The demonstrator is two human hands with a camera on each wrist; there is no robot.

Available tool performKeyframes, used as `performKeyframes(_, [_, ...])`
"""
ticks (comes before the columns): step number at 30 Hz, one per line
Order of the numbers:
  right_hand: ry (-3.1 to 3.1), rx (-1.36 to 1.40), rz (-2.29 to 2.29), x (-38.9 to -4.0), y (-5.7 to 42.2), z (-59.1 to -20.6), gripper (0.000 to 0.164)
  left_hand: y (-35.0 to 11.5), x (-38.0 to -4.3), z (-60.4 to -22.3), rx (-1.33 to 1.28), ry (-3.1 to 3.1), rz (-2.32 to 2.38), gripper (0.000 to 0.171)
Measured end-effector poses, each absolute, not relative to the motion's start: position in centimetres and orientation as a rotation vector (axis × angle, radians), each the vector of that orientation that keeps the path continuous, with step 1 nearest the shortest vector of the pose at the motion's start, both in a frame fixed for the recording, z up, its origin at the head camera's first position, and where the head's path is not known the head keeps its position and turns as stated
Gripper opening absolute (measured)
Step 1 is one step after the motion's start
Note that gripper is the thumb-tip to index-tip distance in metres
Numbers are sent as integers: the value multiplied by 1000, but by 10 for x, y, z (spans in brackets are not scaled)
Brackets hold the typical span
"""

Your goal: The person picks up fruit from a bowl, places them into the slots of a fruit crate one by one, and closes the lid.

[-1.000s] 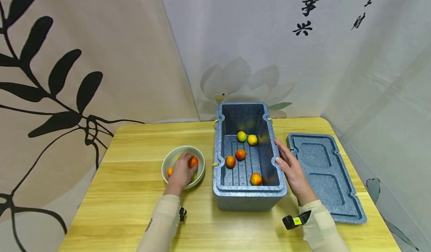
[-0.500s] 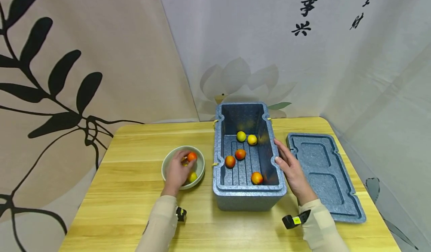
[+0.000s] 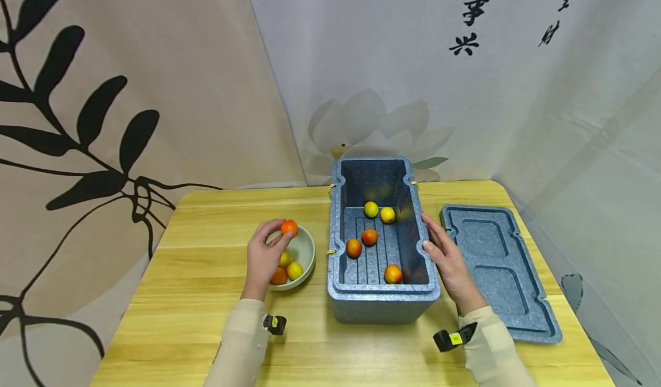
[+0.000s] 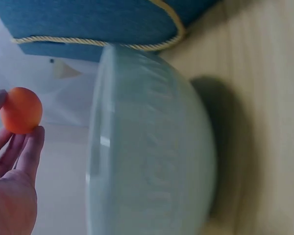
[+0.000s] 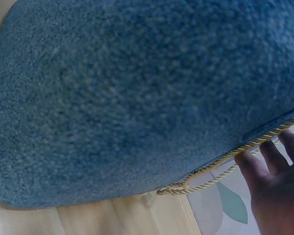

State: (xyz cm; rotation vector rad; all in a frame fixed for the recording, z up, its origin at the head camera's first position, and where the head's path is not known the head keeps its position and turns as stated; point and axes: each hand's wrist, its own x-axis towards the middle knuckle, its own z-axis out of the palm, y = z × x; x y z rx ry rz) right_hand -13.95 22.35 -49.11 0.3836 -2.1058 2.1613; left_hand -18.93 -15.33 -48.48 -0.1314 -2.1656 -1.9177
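Observation:
My left hand (image 3: 263,255) pinches a small round orange fruit (image 3: 290,228) between thumb and fingertips, just over the far left rim of a pale green bowl (image 3: 310,249). In the left wrist view the orange fruit (image 4: 21,110) stands apart from the bowl's (image 4: 152,147) wall. Yellow and orange fruits (image 3: 295,270) lie in the bowl, partly behind the hand. A speckled grey-blue foam box (image 3: 382,309) stands uncovered, with several yellow and red-orange fruits (image 3: 369,237) on its floor. With relaxed fingers, my right hand (image 3: 451,263) touches the box's right side, near the yellow rope (image 5: 220,159).
The box's grey-blue lid (image 3: 498,272) lies on the wooden table (image 3: 206,260), right of the box. Rope handles hang on the box's sides. A printed curtain (image 3: 372,60) closes off the back. Black cameras (image 3: 275,324) sit on both wrists.
My left hand has lifted the orange fruit out of the bowl, moving up and to the left, uncovering more fruits there. My right hand has stayed at the box.

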Motion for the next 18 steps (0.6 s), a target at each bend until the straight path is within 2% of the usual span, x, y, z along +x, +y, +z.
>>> performKeyframes(7, [-2096,388,2168,-140,223,-492,49,-150,-197,-486,-173,-2050,-1958,31])
performKeyframes(18, [-2116,374,2146,-140,224,-492,49,-137,-197,-455,-248,-1997,-1979,32])
